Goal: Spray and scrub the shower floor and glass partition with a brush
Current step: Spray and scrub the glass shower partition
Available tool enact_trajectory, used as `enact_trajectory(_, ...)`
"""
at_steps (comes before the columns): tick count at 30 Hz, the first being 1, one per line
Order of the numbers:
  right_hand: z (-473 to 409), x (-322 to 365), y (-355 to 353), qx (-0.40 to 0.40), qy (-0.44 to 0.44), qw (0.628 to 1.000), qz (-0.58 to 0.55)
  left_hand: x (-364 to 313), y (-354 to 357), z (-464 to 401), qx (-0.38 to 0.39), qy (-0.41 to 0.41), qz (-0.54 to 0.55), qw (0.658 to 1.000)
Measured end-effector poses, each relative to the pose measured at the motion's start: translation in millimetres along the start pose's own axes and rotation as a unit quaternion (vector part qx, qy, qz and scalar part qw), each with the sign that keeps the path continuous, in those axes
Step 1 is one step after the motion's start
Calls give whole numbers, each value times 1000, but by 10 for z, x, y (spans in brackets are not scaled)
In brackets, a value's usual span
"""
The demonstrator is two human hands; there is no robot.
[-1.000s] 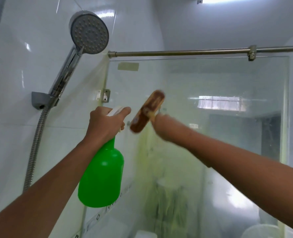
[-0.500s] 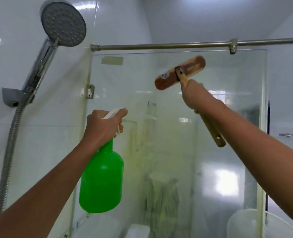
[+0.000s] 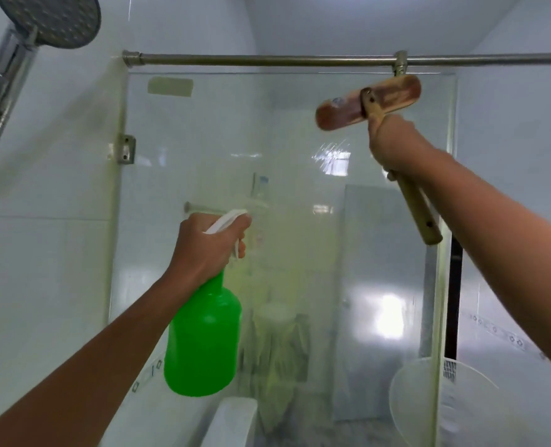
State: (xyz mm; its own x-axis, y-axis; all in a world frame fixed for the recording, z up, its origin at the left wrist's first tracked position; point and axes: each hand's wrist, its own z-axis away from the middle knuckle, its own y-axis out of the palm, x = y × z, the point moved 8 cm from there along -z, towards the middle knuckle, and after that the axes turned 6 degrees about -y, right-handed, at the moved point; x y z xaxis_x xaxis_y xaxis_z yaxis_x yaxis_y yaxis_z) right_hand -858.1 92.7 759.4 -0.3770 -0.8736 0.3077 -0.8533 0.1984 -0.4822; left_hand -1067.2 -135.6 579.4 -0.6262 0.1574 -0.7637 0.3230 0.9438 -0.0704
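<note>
Glass partition (image 3: 300, 195) is being scrubbed up near its top right corner, with the brush (image 3: 367, 106) being gripped by the right hand (image 3: 393, 143). Green spray bottle (image 3: 203, 337) is being held at the trigger by the left hand (image 3: 209, 246), aimed at the pane. Lower glass is looking streaky, and the floor isn't being shown, so probably plenty's left.

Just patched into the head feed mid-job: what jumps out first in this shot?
The bright green plastic spray bottle dominates the lower centre, gripped at its white trigger by the left hand. Upper right, the right hand holds a brown wooden scrub brush by its handle, its head high on the clear glass partition, just under the metal top rail. A chrome round shower head fills the top left corner.
</note>
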Motion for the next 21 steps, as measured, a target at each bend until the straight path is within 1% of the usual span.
enact_trajectory(2, -43, -104, -56, 3, 30, 1000, -6, 18, 159, 113, 11, -6, -2, 1000)
enact_trajectory(6, 39, -206, 49, 22, 39, 999, -4, 67, 295, 184, 5, -19, 6, 1000)
enact_trajectory(9, 105, -240, 58, 18, 44, 999, -3, 16, 405, 245, 19, 9, -2, 1000)
enact_trajectory(13, 226, -217, 48, 10, 44, 999, 3, -32, 487, 354, 2, 28, 39, 999)
enact_trajectory(15, 388, -175, 143, 23, 14, 1000, 14, -12, 507, 364, -5, 25, 49, 998)
enact_trajectory(18, 887, -212, 622, 60, -80, 991, 85, 1, 513, 386, -10, 27, 58, 998)
enact_trajectory(21, 1682, -456, 1165, 107, -100, 983, 111, -22, 496, 434, -9, 28, 54, 998)
